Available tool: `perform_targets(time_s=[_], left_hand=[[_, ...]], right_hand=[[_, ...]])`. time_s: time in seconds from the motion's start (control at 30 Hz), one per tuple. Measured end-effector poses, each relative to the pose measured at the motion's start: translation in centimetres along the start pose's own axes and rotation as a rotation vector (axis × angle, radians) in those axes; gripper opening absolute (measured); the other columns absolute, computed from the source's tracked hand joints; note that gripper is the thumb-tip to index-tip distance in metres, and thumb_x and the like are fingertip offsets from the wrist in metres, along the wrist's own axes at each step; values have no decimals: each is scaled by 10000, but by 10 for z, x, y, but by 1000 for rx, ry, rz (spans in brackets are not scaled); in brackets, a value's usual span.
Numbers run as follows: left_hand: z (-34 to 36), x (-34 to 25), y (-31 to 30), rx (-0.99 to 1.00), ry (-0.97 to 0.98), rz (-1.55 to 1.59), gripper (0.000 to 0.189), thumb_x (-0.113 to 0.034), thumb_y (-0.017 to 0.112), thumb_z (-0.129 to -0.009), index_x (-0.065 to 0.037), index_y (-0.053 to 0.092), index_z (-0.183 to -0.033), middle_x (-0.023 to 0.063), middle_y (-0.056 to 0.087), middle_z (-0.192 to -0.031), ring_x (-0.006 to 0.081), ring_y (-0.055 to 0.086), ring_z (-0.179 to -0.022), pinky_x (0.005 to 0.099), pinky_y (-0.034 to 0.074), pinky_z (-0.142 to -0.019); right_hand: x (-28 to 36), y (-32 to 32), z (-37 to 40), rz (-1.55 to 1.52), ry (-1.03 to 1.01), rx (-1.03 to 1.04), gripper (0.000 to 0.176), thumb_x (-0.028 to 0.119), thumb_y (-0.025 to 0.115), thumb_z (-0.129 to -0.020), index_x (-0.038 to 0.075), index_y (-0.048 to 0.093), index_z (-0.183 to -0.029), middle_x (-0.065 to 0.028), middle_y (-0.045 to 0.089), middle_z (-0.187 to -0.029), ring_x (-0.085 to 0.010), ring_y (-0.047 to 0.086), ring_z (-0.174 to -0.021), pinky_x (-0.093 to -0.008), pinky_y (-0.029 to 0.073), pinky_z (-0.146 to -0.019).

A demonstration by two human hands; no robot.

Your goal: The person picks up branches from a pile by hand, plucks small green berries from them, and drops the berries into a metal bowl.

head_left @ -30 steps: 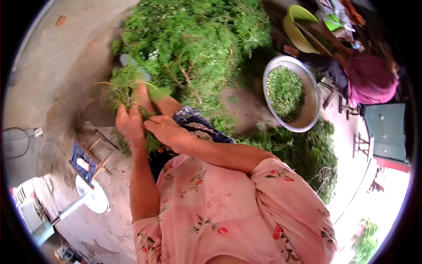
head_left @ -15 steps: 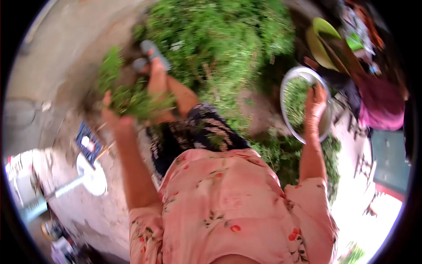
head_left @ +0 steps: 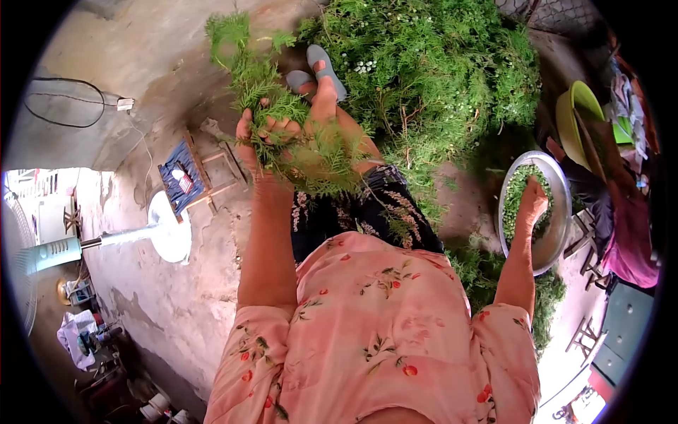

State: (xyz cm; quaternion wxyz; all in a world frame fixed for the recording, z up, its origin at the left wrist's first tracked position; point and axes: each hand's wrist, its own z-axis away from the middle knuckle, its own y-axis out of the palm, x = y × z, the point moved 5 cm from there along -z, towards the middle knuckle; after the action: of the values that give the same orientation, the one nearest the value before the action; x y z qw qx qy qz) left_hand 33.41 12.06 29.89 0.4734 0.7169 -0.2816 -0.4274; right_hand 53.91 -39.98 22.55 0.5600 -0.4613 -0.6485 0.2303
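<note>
My left hand (head_left: pixel 268 133) is wrapped round a bunch of leafy green sprigs (head_left: pixel 265 81), which spread above the fingers and droop over my legs. On the right, my right hand (head_left: pixel 534 200) is inside a metal basin (head_left: pixel 560 237), closed among small green pieces (head_left: pixel 514 198); what its fingertips grip, if anything, is hidden. A large heap of green branches (head_left: pixel 431 71) lies beyond my legs, and more greenery (head_left: pixel 480 268) is beside the basin.
Another person (head_left: pixel 621 219) in dark and purple clothing is partly seen at the right, near a yellow-green tub (head_left: pixel 573 127). At the left are a wooden stool (head_left: pixel 205 173) with a blue seat and a standing fan (head_left: pixel 60 253). A cable loop hangs at upper left.
The view has shifted, so the scene sits farther right and lower. My left hand has risen slightly relative to my feet, with the sprigs. My right hand has shifted within the basin.
</note>
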Motion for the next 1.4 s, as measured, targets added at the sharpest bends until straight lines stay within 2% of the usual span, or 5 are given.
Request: perform_targets(time_s=[0.5,0.63,0.8,1.17,1.4], left_hand=[[-1,9,-33,508,-367,305,260,-187,526,-857,-173,415,-1092,0,503,-761,75,383,-522,295,359,-683],[13,21,23,288,-385,264,270,-356,381,-932,-108,423,-1031,-30,448,-576,83,401,-514,262,341,-596],[20,12,11,129,-326,227,298,-357,374,-931,-74,419,-1012,-1,494,-604,80,413,-497,269,334,-524],[12,37,22,84,-524,226,332,-315,412,-913,-13,412,-1051,13,480,-561,92,389,-401,264,322,-437],[9,36,45,-130,-444,-112,373,-301,456,-881,45,499,-1014,47,513,-650,88,387,-437,207,301,-384]], right_hand=[[288,20,168,-602,-1015,534,948,205,803,-552,96,307,-1353,-153,352,-1351,-318,290,-1283,-426,234,-1059],[324,63,203,-509,-1234,348,480,96,627,-678,56,510,-1142,-162,550,-1042,-324,518,-1026,-424,356,-976],[292,62,184,-432,-972,655,317,41,645,-676,34,536,-974,-153,561,-830,-341,566,-780,-386,470,-659],[288,62,184,-635,-520,1732,354,211,630,-824,21,566,-1115,-88,616,-1028,-152,543,-963,-292,417,-866],[287,64,194,-843,-468,1584,203,134,610,-832,4,624,-987,-48,644,-873,-87,552,-829,-255,446,-781]])
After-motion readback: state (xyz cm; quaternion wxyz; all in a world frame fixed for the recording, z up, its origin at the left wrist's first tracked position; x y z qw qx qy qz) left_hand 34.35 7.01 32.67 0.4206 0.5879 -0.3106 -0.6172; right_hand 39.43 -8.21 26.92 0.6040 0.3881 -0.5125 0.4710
